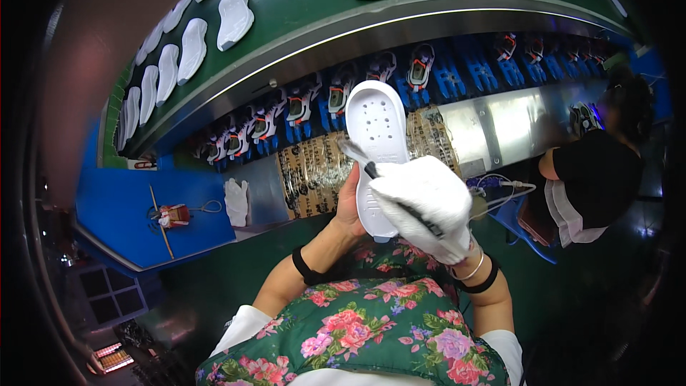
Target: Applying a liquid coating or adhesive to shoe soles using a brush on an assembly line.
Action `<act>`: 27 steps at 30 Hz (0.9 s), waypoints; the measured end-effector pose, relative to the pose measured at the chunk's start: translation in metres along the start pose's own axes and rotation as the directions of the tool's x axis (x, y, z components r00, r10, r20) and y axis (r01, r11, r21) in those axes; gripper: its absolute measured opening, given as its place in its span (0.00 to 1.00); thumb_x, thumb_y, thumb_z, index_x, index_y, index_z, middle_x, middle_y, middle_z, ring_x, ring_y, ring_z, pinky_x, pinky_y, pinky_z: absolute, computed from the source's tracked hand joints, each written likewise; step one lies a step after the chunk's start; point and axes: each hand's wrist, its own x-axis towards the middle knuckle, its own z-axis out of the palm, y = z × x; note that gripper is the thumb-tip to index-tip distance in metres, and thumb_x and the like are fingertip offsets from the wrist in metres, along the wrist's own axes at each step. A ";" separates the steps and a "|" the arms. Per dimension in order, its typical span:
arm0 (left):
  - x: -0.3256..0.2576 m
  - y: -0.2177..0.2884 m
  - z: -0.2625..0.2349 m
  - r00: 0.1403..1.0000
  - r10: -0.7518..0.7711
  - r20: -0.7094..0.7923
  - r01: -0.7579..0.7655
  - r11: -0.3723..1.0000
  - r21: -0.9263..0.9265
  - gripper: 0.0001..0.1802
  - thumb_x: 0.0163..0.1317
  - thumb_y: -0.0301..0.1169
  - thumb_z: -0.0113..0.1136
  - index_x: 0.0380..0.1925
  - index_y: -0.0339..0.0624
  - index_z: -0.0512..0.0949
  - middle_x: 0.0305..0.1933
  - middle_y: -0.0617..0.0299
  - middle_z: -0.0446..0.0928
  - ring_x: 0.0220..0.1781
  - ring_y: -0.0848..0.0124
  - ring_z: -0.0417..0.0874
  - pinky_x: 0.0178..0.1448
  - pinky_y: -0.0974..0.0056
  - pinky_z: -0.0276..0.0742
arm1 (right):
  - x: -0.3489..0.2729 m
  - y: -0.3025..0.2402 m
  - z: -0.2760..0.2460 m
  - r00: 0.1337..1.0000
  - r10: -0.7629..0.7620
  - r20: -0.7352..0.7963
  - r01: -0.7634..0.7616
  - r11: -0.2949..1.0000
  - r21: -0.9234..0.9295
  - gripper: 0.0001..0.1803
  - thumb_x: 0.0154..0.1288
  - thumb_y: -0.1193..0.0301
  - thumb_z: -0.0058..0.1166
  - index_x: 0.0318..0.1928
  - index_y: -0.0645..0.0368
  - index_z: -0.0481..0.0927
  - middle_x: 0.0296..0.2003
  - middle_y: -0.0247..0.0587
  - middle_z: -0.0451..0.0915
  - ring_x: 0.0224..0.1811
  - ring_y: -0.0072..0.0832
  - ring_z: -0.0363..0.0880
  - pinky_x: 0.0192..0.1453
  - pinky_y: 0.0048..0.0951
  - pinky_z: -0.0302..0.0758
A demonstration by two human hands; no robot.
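A white sole (381, 137) was held up at the middle of the view, over the near edge of a bench strip covered in taped cardboard (307, 175), with its perforated toe end pointed away from the body. Its left edge was gripped by the bare left hand (347, 204), the fingers being partly wrapped behind it. A brush (369, 167) was clasped closely in the right hand (423, 204), which was covered by a white glove, and its bristles were set across the sole's left side. The brushing of this one sole was judged to be under way and unfinished, since the brush was kept over it; how much of the surface had been coated could not be told, as no wet film could be made out on the white. More loose soles (193, 50) were spread on the green belt (300, 11), and shoe uppers (299, 106) were lined up on blue holders below, so much seemed to be left. The sole's right side was covered by the glove, most of the brush handle was concealed, and contact by the bristles could not be confirmed. Some belt soles were cut off at the top.
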 end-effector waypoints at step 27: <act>0.039 0.006 0.028 0.981 0.175 -0.080 -0.163 0.976 0.145 0.50 0.66 0.72 0.44 0.74 0.43 0.59 0.71 0.49 0.69 0.65 0.45 0.77 0.66 0.38 0.78 | -0.023 0.028 0.005 0.987 0.105 -0.121 -0.095 0.992 0.088 0.14 0.53 0.79 0.68 0.43 0.58 0.88 0.42 0.46 0.88 0.41 0.40 0.86 0.46 0.35 0.81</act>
